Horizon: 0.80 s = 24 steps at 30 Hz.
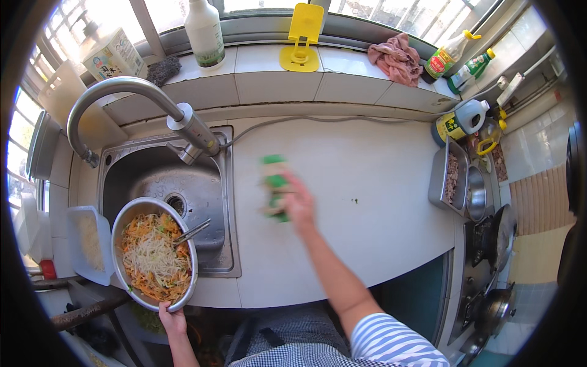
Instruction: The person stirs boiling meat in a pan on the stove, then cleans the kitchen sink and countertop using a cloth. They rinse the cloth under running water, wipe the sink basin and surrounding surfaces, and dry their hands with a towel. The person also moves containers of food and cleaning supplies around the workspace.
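Note:
My left hand (173,319) grips the near rim of a large metal bowl (193,270), which overlaps the sink's left front corner. Shredded orange and pale vegetables (153,257) fill the bowl, and metal chopsticks (195,230) lean out over its right side. On the white tiled countertop right of the sink, my right hand (300,202) is closed on a green and beige cloth (274,180). Both cloth and hand are motion-blurred. A few small dark crumbs (354,201) lie on the countertop to the right of that hand.
A steel sink (231,247) with a curved faucet (124,82) is at left, beside a white plastic tub (73,247). At right stand a metal container of chopped meat (451,179), bottles and a gas stove (467,280). A grey cord (312,118) runs along the back.

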Motion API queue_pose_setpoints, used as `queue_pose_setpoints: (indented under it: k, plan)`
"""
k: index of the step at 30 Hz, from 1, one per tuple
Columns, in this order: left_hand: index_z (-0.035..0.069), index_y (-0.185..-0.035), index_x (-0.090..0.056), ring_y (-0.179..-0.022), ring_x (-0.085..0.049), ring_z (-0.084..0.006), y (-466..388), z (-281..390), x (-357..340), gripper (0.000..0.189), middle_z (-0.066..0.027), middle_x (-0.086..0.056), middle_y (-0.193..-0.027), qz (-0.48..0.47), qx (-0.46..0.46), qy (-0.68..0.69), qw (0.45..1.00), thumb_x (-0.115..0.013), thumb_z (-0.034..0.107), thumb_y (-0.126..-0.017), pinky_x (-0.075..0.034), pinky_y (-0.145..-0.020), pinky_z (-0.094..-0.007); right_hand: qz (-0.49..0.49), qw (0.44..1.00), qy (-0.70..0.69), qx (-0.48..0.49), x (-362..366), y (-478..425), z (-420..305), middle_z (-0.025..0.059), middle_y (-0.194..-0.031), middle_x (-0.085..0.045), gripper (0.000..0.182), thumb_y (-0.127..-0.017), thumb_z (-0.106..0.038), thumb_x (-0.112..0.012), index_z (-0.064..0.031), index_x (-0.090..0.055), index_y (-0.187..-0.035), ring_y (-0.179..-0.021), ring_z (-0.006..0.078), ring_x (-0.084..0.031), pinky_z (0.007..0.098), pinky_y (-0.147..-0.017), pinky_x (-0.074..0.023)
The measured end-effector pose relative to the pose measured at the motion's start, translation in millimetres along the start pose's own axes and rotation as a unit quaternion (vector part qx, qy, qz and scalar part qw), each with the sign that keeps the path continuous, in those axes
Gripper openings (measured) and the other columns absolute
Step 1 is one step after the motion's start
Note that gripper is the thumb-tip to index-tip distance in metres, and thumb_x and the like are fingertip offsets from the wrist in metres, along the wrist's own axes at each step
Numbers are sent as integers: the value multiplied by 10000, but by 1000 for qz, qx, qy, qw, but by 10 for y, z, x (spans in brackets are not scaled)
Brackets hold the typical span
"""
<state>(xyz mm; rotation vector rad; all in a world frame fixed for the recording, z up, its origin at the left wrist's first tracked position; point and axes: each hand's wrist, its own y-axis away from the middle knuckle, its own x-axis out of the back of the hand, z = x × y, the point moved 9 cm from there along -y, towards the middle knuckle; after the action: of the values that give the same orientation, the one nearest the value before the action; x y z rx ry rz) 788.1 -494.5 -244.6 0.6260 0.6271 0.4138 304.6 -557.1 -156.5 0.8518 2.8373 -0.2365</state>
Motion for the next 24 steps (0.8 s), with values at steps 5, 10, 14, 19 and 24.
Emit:
queue_pose_setpoints:
  k: [5, 10, 14, 19, 24]
  plan:
    - [-53, -1118, -390, -949, -547, -270, -4, -122, -46, 446, -155, -511, -1084, -1, 11, 3, 1000, -449, 33, -684, -493, -795, -359, 282, 789, 519, 169, 2996, 271, -934, 152, -1118, -484, 431, -721, 21, -428, -36, -506, -1141, -974, 281, -482, 365, -864, -388]
    - [-46, -1119, -394, -946, -549, -264, -23, -111, 35, 440, -154, -510, -1089, -4, 12, 4, 1000, -449, 32, -689, -491, -795, -353, 326, 770, 538, 108, 3375, 443, -624, 156, -1061, -501, 417, -706, 20, -437, -42, -523, -1110, -984, 305, -458, 357, -852, -372]
    - [-51, -1118, -395, -943, -552, -269, -31, -84, 51, 437, -161, -511, -1092, -13, 7, 5, 1000, -448, 37, -693, -495, -786, -353, 146, 818, 543, 122, 848, 316, 190, 161, -1158, -463, 361, -770, -36, -450, -62, -519, -1123, -1094, 326, -401, 370, -931, -316]
    - [-56, -1065, -424, -855, -583, -255, -57, -93, 4, 388, -153, -551, -1002, -14, 5, 15, 1000, -458, 34, -689, -523, -729, -344, -118, 979, 160, 34, -1559, 151, 684, 156, -1216, -453, 283, -831, -103, -460, -72, -526, -1104, -1187, 333, -348, 370, -983, -277]
    - [-18, -1141, -385, -916, -561, -272, -75, -107, -44, 470, -140, -519, -1072, -16, 11, 29, 999, -447, 34, -678, -508, -758, -367, -156, 977, 145, 17, -1632, -184, 451, 153, -970, -575, 225, -856, -169, -451, -55, -519, -1038, -940, 303, -540, 360, -794, -422]
